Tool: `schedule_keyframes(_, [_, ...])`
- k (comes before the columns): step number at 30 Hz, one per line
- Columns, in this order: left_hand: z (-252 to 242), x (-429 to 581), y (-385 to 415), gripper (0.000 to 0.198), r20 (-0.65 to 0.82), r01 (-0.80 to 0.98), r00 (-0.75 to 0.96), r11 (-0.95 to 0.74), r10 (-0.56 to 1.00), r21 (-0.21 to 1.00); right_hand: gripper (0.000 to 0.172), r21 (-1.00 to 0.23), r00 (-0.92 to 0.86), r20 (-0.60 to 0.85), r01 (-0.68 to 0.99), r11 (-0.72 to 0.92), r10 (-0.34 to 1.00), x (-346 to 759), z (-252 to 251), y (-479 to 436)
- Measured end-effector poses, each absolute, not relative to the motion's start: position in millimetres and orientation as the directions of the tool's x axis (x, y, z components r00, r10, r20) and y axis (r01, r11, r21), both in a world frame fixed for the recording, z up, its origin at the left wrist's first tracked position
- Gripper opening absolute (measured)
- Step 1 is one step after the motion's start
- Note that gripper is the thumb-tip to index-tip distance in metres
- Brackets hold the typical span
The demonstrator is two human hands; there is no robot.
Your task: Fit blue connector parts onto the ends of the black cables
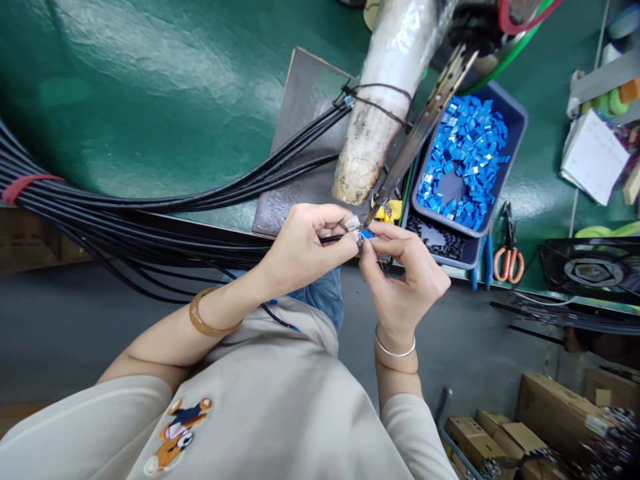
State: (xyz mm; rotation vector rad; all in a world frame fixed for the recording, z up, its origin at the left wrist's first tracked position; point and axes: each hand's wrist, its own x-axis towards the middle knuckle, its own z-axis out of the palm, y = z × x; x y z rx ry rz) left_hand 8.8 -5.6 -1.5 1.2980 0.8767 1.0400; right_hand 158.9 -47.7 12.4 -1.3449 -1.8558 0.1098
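While left fingers (345, 248) close on one black cable (330, 238), right fingers (394, 232) pinch one blue connector (367, 234); two bins (452, 189) nearby.

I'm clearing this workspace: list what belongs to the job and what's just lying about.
Likely the job:
small blue piece between left hand and right hand
black cable in left hand
loose blue pieces in tray
metal rod, tip close by

Likely lying about:
orange-handled cutters
papers
fan
cardboard boxes
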Motion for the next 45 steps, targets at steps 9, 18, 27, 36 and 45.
schedule_keyframes(9, [0.2, 11.4, -5.1, 0.01, 0.077, -0.086, 0.265, -0.056, 0.961, 0.995, 0.016, -0.495, -0.085, 0.572, 0.758, 0.425, 0.816, 158.2, 15.1, -44.2])
schedule_keyframes(18, [2.0, 10.3, -4.7, 0.008, 0.039, -0.157, 0.3, 0.009, 0.953, 0.988, 0.016, -0.475, -0.094, 0.586, 0.765, 0.435, 0.805, 158.1, 17.0, -48.5])
schedule_keyframes(27, [6.1, 7.1, -3.0, 0.01, -0.112, -0.147, 0.38, 0.18, 0.918, 0.973, 0.016, -0.49, -0.073, 0.574, 0.767, 0.414, 0.815, 157.6, 12.3, -51.6])
schedule_keyframes(36, [5.2, 5.2, 1.8, 0.013, -0.153, -0.147, 0.373, 0.22, 0.915, 0.964, 0.013, -0.498, -0.09, 0.557, 0.759, 0.419, 0.825, 158.6, 14.6, -48.2])
schedule_keyframes(45, [8.1, 9.1, 0.4, 0.011, -0.082, -0.186, 0.34, 0.153, 0.937, 0.971, 0.015, -0.501, -0.067, 0.579, 0.757, 0.42, 0.813, 157.6, 17.0, -44.5])
